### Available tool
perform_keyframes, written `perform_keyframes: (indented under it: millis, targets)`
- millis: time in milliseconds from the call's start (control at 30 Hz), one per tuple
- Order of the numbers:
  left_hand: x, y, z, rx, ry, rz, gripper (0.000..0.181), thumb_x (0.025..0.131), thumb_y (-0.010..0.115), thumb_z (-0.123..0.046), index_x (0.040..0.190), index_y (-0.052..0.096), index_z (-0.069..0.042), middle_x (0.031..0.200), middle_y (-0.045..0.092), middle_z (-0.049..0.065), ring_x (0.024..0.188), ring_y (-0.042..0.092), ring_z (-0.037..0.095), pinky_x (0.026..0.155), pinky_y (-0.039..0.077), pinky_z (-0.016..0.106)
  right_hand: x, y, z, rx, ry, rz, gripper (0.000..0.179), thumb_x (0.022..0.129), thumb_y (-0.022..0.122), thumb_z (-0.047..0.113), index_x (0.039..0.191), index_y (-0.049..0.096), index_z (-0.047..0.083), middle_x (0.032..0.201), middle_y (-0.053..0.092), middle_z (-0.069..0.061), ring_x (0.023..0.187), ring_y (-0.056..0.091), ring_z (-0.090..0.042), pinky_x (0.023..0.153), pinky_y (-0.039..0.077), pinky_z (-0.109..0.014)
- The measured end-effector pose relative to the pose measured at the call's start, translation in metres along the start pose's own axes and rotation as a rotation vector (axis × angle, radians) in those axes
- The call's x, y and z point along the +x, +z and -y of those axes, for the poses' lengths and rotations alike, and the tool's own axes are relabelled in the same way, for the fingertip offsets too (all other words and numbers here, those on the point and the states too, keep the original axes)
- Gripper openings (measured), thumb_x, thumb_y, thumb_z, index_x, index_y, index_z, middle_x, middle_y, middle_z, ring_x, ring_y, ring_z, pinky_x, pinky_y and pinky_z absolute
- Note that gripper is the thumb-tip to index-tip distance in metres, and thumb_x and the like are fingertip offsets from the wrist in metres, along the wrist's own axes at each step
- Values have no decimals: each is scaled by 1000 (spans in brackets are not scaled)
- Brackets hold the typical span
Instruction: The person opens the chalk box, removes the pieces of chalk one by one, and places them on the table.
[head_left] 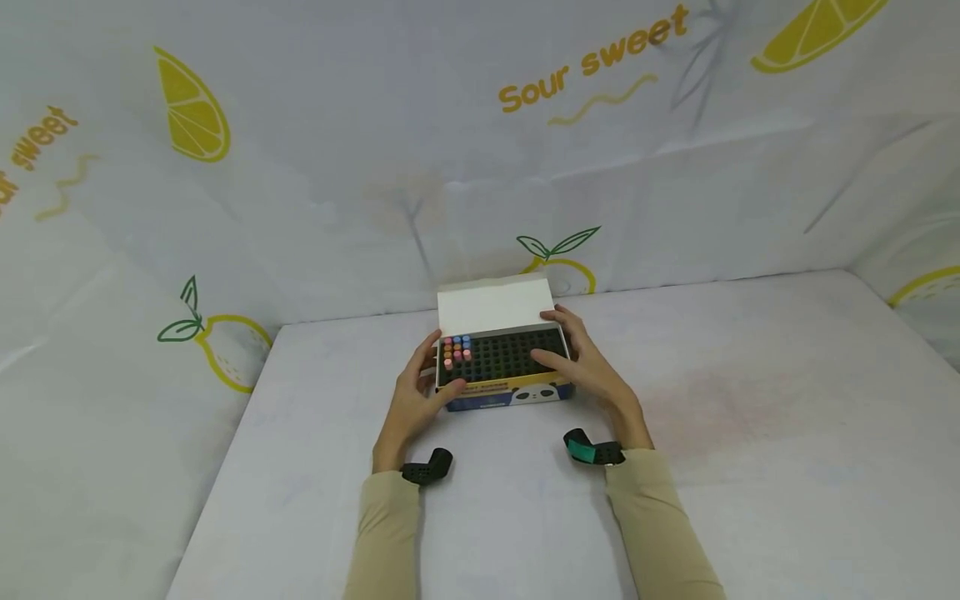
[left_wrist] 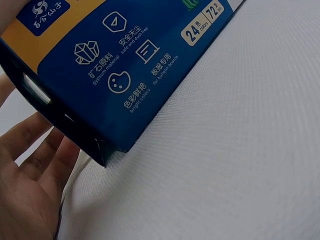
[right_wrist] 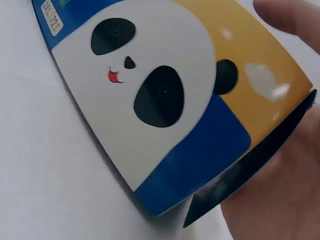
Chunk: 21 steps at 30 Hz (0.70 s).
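1. Seeing a white lemon-print cloth (head_left: pixel 337 167) across the far side, the biggest thing I have.
2. White table (head_left: pixel 750 358) in front of it.
3. Panda-print box (head_left: pixel 487 397) on the table, far middle, white lid (head_left: pixel 495 306) raised along its far side.
4. My left hand (head_left: pixel 417 390) grasps the box's left end, thumb at the near edge.
5. My right hand (head_left: pixel 592 367) grasps the right end, thumb over the holes; can't tell if it touches.
6. Black holed insert (head_left: pixel 504 354) inside the box.
7. Coloured sticks (head_left: pixel 457 348) stand in its left-end holes: pink, orange, blue.
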<state>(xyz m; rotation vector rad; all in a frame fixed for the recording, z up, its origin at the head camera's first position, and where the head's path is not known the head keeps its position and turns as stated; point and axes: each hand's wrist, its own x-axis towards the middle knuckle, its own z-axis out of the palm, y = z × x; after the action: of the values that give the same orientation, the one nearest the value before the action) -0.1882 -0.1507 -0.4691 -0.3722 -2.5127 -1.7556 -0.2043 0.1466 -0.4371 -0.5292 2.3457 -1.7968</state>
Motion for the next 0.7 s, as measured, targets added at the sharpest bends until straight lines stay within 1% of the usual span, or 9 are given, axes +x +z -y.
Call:
perform_keyframes:
  millis: [133,233,300,367,467,533,600,633,700]
  targets:
    - [0,-1,-1,-4,-1,0,85,87,80,-29,159,35,-34,138,56,13,122,56,30,106,48,52,1,0,5,27,3,-26,65,102,59,15,157,27,3,172,-9,-17,161,-10,-37,129,1,-62]
    - [0,-1,-1,-2,-1,-2,85,87,81,-29,159,35,-35,138,56,13,122,56,30,106,48,52,1,-2,13,52,-18,-60,63,101,60,12,156,31,2,172,-4,-16,162,-8,-34,130,2,-59]
    - [0,-1,-2,-1,1,-4,85,87,81,-31,159,35,-34,138,56,13,122,56,30,106,47,52,3,-2,18,52,-54,-102,60,100,61,9,154,36,2,171,6,-17,162,-1,-32,131,5,-57]
    - [0,-1,-2,-1,4,-6,86,87,81,-32,159,35,-34,138,56,13,123,55,29,106,48,52,6,-1,24,64,-97,-152,56,99,63,6,151,41,0,167,19,-19,161,9,-32,131,10,-53]
    - [0,0,-2,-5,5,-8,86,87,81,-32,159,35,-33,137,56,13,122,54,29,106,47,53,10,7,32,102,-144,-230,50,97,65,0,145,49,-4,156,39,-22,153,31,-30,129,25,-46]
    - [0,0,-1,-3,7,-10,86,87,81,-32,159,35,-33,137,57,13,121,55,29,105,48,52,12,13,38,152,-169,-262,47,96,65,-4,141,51,-8,148,48,-24,144,43,-28,124,37,-37]
    - [0,0,-1,-1,7,-12,86,86,82,-33,159,36,-33,137,57,13,121,56,30,105,48,52,14,21,44,179,-183,-292,43,95,65,-4,136,54,-11,143,52,-27,134,53,-26,114,47,-27]
    - [0,1,-1,1,6,-13,86,86,82,-34,159,36,-34,137,57,13,121,56,31,105,48,52,14,25,47,188,-191,-303,41,95,66,-4,134,56,-12,140,54,-29,130,55,-26,108,51,-23]
    - [0,1,-1,2,4,-15,86,86,82,-35,159,36,-34,137,57,13,120,57,31,104,48,51,16,33,51,185,-203,-316,38,94,67,-2,130,59,-12,135,58,-31,122,60,-28,96,54,-15]
